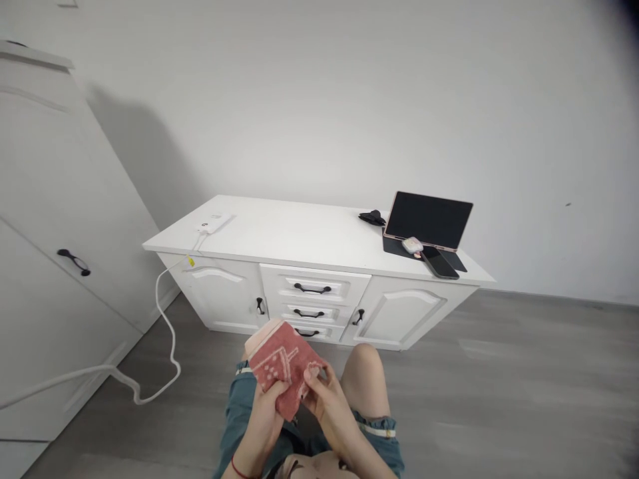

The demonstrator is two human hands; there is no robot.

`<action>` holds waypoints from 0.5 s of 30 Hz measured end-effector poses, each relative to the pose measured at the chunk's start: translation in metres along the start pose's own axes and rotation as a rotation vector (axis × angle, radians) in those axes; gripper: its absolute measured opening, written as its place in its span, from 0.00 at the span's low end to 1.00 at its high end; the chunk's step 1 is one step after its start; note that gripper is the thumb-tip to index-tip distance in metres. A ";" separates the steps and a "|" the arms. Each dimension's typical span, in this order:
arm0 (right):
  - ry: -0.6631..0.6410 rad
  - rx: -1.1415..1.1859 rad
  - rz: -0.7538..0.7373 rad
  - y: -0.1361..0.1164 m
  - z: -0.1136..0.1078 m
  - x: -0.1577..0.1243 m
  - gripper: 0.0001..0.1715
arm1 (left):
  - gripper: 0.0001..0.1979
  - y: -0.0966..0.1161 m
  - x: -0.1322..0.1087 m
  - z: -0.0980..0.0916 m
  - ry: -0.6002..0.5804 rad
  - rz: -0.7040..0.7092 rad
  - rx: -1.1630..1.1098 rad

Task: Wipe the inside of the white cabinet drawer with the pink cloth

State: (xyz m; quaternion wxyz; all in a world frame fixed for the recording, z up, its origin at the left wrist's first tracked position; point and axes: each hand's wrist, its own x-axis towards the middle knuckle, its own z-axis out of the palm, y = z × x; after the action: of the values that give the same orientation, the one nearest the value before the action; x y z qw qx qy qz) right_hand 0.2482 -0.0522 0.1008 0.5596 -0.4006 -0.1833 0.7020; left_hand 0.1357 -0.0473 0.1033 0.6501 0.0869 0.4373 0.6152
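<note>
A red sock [279, 356] with a pale cuff and a light knitted pattern is held up above my lap, its cuff pointing to the upper left. My left hand [265, 414] grips its lower edge, thumb lying on the front. At the sock's right end, my right hand [327, 402] pinches the fabric between thumb and fingers. Part of the fingers of both hands is hidden behind the cloth.
Before me stands a white cabinet [294, 229] with drawers and doors. On it are a power strip [212, 223], a tablet [428, 219], a phone [440, 263], a small white case [413, 245] and a black object [372, 217]. A white cable [173, 346] hangs at left beside a wardrobe [54, 199].
</note>
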 end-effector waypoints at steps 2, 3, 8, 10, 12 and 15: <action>0.005 0.015 0.041 0.006 0.001 0.000 0.26 | 0.16 0.000 0.000 -0.001 -0.023 -0.008 0.006; 0.011 0.019 0.052 0.007 0.002 0.001 0.25 | 0.16 0.000 0.000 -0.001 -0.051 -0.017 -0.004; -0.001 -0.003 0.022 0.008 0.003 0.003 0.26 | 0.18 -0.003 -0.002 -0.005 -0.183 -0.072 -0.058; 0.001 -0.072 -0.012 0.009 0.003 0.004 0.29 | 0.19 -0.004 -0.002 -0.007 -0.165 -0.086 -0.039; 0.027 -0.189 -0.049 0.012 0.001 0.006 0.32 | 0.17 -0.005 -0.002 -0.009 -0.155 -0.101 -0.009; 0.057 -0.374 -0.076 0.020 -0.011 0.016 0.36 | 0.14 -0.003 -0.002 -0.011 -0.115 -0.106 0.004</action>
State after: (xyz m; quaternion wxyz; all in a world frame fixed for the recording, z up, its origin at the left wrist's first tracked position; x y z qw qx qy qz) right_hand 0.2426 -0.0460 0.0741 0.5066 -0.5101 -0.3096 0.6223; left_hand 0.1305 -0.0540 0.0957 0.7057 0.1002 0.4042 0.5732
